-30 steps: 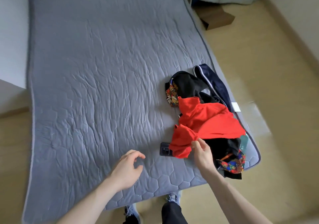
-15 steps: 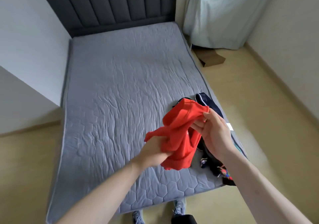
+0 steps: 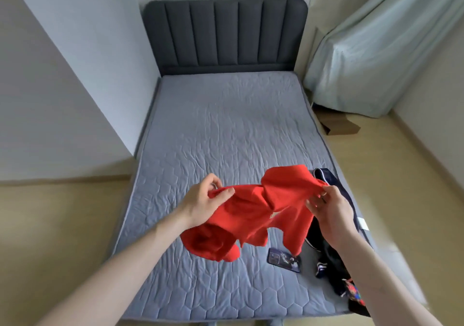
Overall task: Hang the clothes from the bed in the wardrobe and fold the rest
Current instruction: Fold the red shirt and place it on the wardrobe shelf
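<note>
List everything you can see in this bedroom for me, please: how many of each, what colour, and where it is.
red garment: one, red, held up in the air over the foot of the bed
bed: one, grey quilted mattress, middle of the room
headboard: one, dark grey, padded, at the far end of the bed
phone: one, dark, lying on the mattress below the red garment
pile of dark clothes: one heap, navy and black with a colourful print, right edge of the mattress
curtain: one, pale green, far right corner
cardboard piece: one, brown, on the floor by the curtain
left hand: grips the garment's left edge
right hand: pinches the garment's right edge
</note>
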A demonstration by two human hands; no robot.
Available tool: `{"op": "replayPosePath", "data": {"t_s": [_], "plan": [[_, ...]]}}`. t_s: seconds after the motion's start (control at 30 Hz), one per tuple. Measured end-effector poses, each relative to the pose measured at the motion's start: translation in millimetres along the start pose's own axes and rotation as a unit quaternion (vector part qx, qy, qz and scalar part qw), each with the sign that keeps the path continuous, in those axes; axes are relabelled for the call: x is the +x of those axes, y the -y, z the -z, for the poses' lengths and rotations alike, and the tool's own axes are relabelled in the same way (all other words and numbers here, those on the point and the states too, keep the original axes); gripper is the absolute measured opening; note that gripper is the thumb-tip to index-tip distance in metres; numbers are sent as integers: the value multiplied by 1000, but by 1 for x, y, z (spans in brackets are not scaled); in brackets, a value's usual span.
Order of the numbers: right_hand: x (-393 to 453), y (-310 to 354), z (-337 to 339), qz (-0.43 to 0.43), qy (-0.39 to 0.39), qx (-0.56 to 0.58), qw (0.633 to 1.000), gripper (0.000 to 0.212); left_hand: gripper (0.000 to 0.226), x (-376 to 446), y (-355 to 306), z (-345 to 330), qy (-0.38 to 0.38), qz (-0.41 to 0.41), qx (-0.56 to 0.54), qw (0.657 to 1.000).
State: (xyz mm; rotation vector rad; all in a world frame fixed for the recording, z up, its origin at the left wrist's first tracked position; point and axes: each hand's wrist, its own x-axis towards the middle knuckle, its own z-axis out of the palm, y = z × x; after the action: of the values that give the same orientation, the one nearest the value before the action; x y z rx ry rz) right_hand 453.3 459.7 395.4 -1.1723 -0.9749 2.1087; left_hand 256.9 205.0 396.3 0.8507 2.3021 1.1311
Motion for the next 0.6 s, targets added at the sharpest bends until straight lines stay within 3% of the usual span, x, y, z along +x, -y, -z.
{"op": "replayPosePath", "data": {"t_s": [0.07, 0.13, 0.17, 0.2, 0.27, 0.37, 0.43, 0.5, 0.53, 0.6], "plan": [[0, -5, -5, -13, -16, 23, 1000, 15, 88, -13, 7, 19, 73, -26, 179, 981], [-1, -14, -10, -26, -20, 46, 998, 16, 115, -26, 24, 30, 105, -64, 371, 920], [-1, -17, -13, -31, -16, 53, 998, 17, 106, -29, 33, 33, 118, -75, 419, 897], [-2, -21, -17, -34, -6, 56, 998, 17, 83, -29, 43, 38, 116, -68, 436, 890], [-5, -27, -26, -34, 5, 61, 998, 20, 44, -28, 58, 51, 74, 7, 401, 913], [-8, -34, -38, -28, -14, 22, 999, 22, 14, -20, 70, 74, -8, 158, 165, 973], [-15, -45, -46, 16, -8, -108, 994, 21, 15, -16, 59, 81, -35, 149, 57, 987], [-30, -66, -58, 96, 37, -289, 952, 9, 19, -12, 35, 79, -31, 102, 26, 994], [-42, -78, -68, 125, 73, -354, 924, 12, 17, -11, 22, 77, -22, 77, 17, 997], [-61, -101, -93, 155, 179, -421, 875, 63, 20, -5, -3, 74, -2, 38, 12, 999]]}}
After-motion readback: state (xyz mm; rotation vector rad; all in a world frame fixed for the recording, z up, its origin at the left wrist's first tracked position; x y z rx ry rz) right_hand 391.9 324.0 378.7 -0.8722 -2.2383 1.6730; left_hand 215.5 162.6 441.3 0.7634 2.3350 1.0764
